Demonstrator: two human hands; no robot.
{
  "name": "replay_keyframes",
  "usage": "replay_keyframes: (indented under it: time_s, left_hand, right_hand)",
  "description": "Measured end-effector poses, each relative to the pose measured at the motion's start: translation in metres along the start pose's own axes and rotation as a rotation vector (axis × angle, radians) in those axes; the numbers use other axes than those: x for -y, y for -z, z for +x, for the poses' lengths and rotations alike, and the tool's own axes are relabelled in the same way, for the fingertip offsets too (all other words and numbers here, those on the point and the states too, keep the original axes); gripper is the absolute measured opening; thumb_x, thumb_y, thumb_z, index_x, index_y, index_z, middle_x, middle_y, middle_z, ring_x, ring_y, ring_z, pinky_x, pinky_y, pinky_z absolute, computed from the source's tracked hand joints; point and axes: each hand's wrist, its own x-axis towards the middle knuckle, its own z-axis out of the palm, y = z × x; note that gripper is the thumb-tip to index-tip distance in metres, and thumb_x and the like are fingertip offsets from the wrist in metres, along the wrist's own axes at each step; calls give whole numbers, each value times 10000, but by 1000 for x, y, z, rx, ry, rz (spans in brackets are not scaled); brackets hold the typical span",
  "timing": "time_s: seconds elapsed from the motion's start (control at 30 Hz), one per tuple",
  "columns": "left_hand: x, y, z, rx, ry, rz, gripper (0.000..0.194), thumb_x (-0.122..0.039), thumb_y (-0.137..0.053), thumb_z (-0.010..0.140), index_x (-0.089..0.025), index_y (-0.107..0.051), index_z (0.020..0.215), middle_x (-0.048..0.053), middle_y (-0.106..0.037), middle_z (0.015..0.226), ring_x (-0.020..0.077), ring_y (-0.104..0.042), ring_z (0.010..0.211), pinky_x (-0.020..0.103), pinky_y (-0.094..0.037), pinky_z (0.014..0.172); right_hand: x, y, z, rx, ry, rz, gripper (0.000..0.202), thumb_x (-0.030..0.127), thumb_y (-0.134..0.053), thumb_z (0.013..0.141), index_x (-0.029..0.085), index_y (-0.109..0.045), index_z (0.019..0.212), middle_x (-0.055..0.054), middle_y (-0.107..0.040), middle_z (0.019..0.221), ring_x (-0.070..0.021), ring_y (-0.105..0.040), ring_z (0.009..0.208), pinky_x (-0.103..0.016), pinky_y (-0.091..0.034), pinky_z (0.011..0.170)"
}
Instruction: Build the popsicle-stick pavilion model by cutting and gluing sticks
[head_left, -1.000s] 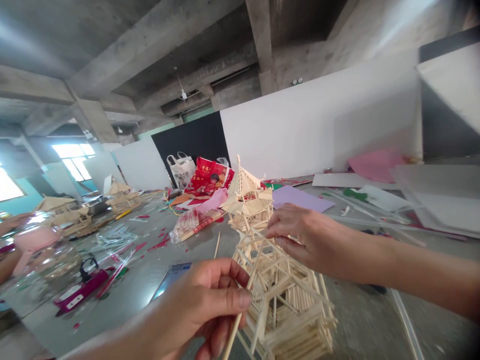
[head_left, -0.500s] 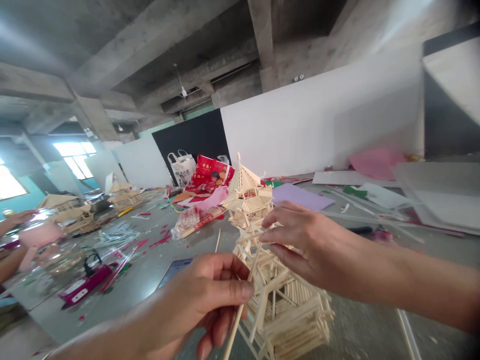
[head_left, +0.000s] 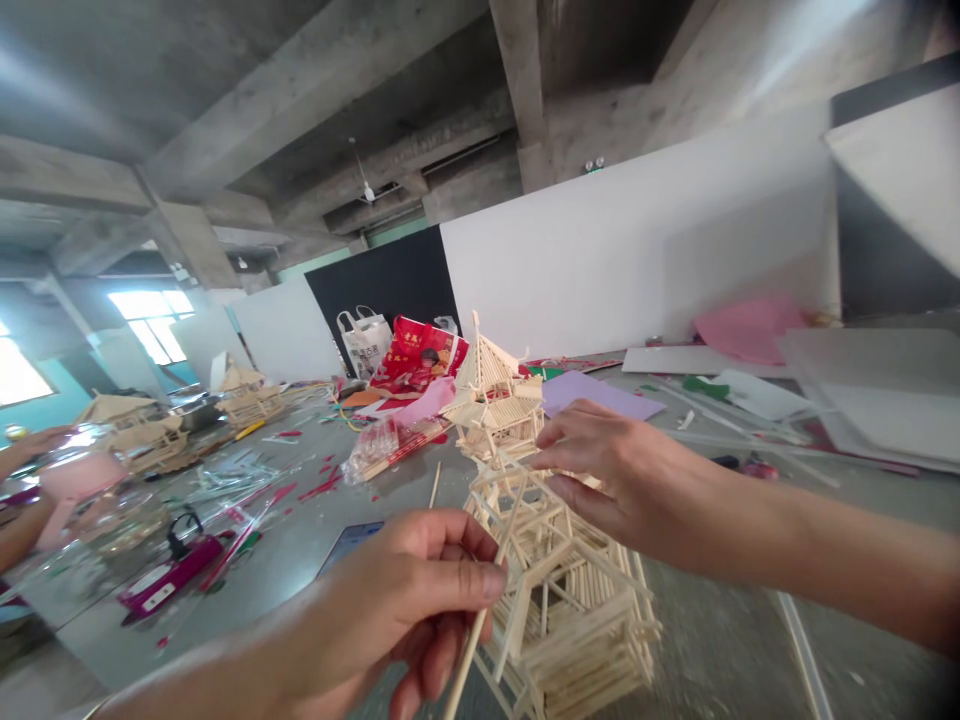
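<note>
My left hand (head_left: 420, 575) pinches a thin wooden stick (head_left: 471, 655) between thumb and forefinger; it slants up in front of the model. The wooden stick model (head_left: 592, 640) stands below and between my hands, with an open frame of crossed sticks and stacked walls. Behind it rises a tiered part with a pointed roof (head_left: 487, 370); whether the two are joined cannot be made out. Over the model's right side hovers my right hand (head_left: 619, 470), fingers bent and apart, with nothing visible in them. Another stick (head_left: 435, 485) shows beyond my left hand, its lower end hidden.
A phone (head_left: 349, 543) lies behind my left hand, and a purple power strip (head_left: 169, 580) is farther left. Red bag (head_left: 420, 352), purple paper (head_left: 600, 393) and plastic scraps cover the back. Another person's hand (head_left: 34, 450) and other stick models (head_left: 150, 435) are at far left.
My right hand has drawn slightly right, away from the upper end of the stick. My left hand keeps its pinch on the stick almost unmoved. The view has shifted slightly.
</note>
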Motion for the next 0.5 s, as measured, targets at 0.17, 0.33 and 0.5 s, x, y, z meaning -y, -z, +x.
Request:
replay_keyframes:
  time_s: [0.17,0.33,0.5]
  left_hand:
    - [0,1,-2,-11,-13,6,190,-311,-555,770,-165,-504,881,-26,-563,647,21,-427,346,91,-329,250]
    - [0,2,0,5,-25,13,190,-309,-548,779,-159,-496,884,-33,-547,638,14,-426,351,87,-332,266]
    - [2,3,3,17,-47,17,181,-294,-547,778,-151,-497,877,-25,-547,639,16,-424,345,97,-334,263]
  right_hand:
    - [4,0,2,15,12,-6,178,128,-473,813,167,-638,868,-53,-567,903,-160,-482,893,-313,-377,821]
    - [4,-3,3,38,16,-9,184,128,-472,812,169,-645,861,-55,-568,911,-167,-479,905,-322,-367,839]
    - [4,-5,2,58,16,-6,187,124,-466,816,174,-642,848,-43,-562,887,-158,-478,888,-320,-361,843]
